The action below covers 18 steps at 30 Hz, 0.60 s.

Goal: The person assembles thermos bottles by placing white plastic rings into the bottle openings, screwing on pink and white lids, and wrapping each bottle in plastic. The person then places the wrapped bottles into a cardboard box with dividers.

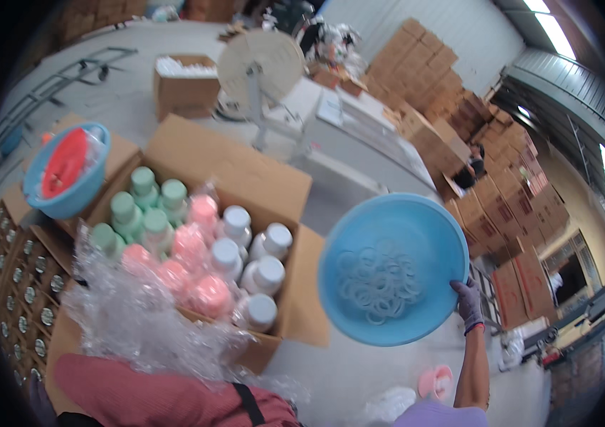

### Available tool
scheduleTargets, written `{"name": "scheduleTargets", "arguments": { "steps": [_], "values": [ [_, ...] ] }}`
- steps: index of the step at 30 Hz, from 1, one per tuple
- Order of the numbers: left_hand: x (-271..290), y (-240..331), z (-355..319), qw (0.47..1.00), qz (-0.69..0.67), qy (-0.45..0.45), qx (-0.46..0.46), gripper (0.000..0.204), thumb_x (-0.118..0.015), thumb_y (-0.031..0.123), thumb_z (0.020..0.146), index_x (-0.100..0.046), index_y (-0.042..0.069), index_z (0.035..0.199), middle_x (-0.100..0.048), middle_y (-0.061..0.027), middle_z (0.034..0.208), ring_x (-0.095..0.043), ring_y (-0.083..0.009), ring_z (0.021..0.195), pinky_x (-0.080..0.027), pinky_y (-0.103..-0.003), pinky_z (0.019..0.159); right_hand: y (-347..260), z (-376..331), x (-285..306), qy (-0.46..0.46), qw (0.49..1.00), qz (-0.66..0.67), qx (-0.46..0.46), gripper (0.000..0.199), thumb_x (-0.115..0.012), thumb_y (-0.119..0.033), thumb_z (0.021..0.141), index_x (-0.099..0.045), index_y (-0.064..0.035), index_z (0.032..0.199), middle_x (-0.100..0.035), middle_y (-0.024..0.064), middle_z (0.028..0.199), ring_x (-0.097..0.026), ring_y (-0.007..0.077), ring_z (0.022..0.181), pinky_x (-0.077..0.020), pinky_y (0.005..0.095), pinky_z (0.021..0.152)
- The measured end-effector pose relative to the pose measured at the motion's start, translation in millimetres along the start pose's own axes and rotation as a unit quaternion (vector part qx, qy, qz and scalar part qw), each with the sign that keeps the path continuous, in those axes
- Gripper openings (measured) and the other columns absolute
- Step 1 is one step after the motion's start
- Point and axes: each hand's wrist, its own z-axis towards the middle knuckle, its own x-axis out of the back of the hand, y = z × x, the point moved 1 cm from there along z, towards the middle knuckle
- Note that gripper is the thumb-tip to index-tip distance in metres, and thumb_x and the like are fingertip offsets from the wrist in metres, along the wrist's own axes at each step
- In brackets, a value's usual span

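Note:
My right hand [467, 299], in a grey-purple glove, grips the right rim of a round blue plastic basin [342, 285]. The basin is tilted toward me, and many clear rings [381, 288] lie in its bottom. At the lower left edge, part of my left hand [40, 402] shows in a dark glove; its fingers cannot be made out. Left of the basin stands an open cardboard box [228, 153] of bottles: green-capped bottles [128, 213], pink ones [192, 245] in clear wrap, and white bottles with pale blue caps [263, 274]. Crumpled clear plastic wrap [132, 327] spills over its near side.
A smaller blue basin [67, 206] with a red item rests on cardboard at the left. Below it are divided cartons [25, 306]. Beyond the box are a round pale disc on a stand [260, 67] and a grey table [366, 135]. Stacked cartons [502, 206] line the right.

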Motion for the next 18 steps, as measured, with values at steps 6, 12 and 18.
{"name": "scheduleTargets", "arguments": {
  "steps": [6,12,18],
  "values": [
    [-5,307,-10,0.779,-0.554,-0.293,-0.037,0.084,-0.063,0.020,0.091,-0.017,0.000,0.158,-0.020,-0.0153,0.165,-0.039,-0.0327,0.142,-0.038,-0.045,0.114,-182,-7,-318,-0.289,0.925,0.195,0.152,0.030,-0.068,-0.010,0.086,-0.069,0.0022,0.114,-0.071,0.0042,0.103,-0.064,0.0103,0.089,-0.0519,0.0290,0.082],
    [13,280,16,0.739,-0.613,-0.195,0.200,0.055,-0.064,0.013,0.089,-0.045,0.000,0.139,-0.061,-0.0131,0.128,-0.065,-0.0237,0.112,-0.056,-0.039,0.095,-313,-136,-582,-0.493,0.780,0.330,0.199,0.029,-0.066,-0.012,0.091,-0.067,0.0006,0.117,-0.070,0.0009,0.099,-0.062,0.0079,0.090,-0.0510,0.0269,0.082],
    [69,189,-9,0.726,-0.641,0.055,0.244,0.056,-0.055,0.002,0.086,-0.042,-0.002,0.140,-0.061,-0.0170,0.126,-0.067,-0.0321,0.110,-0.062,-0.046,0.087,-374,-281,-719,-0.409,0.706,0.146,0.560,0.078,-0.074,-0.025,0.085,-0.037,0.0018,0.147,-0.040,0.0274,0.146,-0.048,0.0414,0.128,-0.0423,0.0447,0.107]
  ]
}}
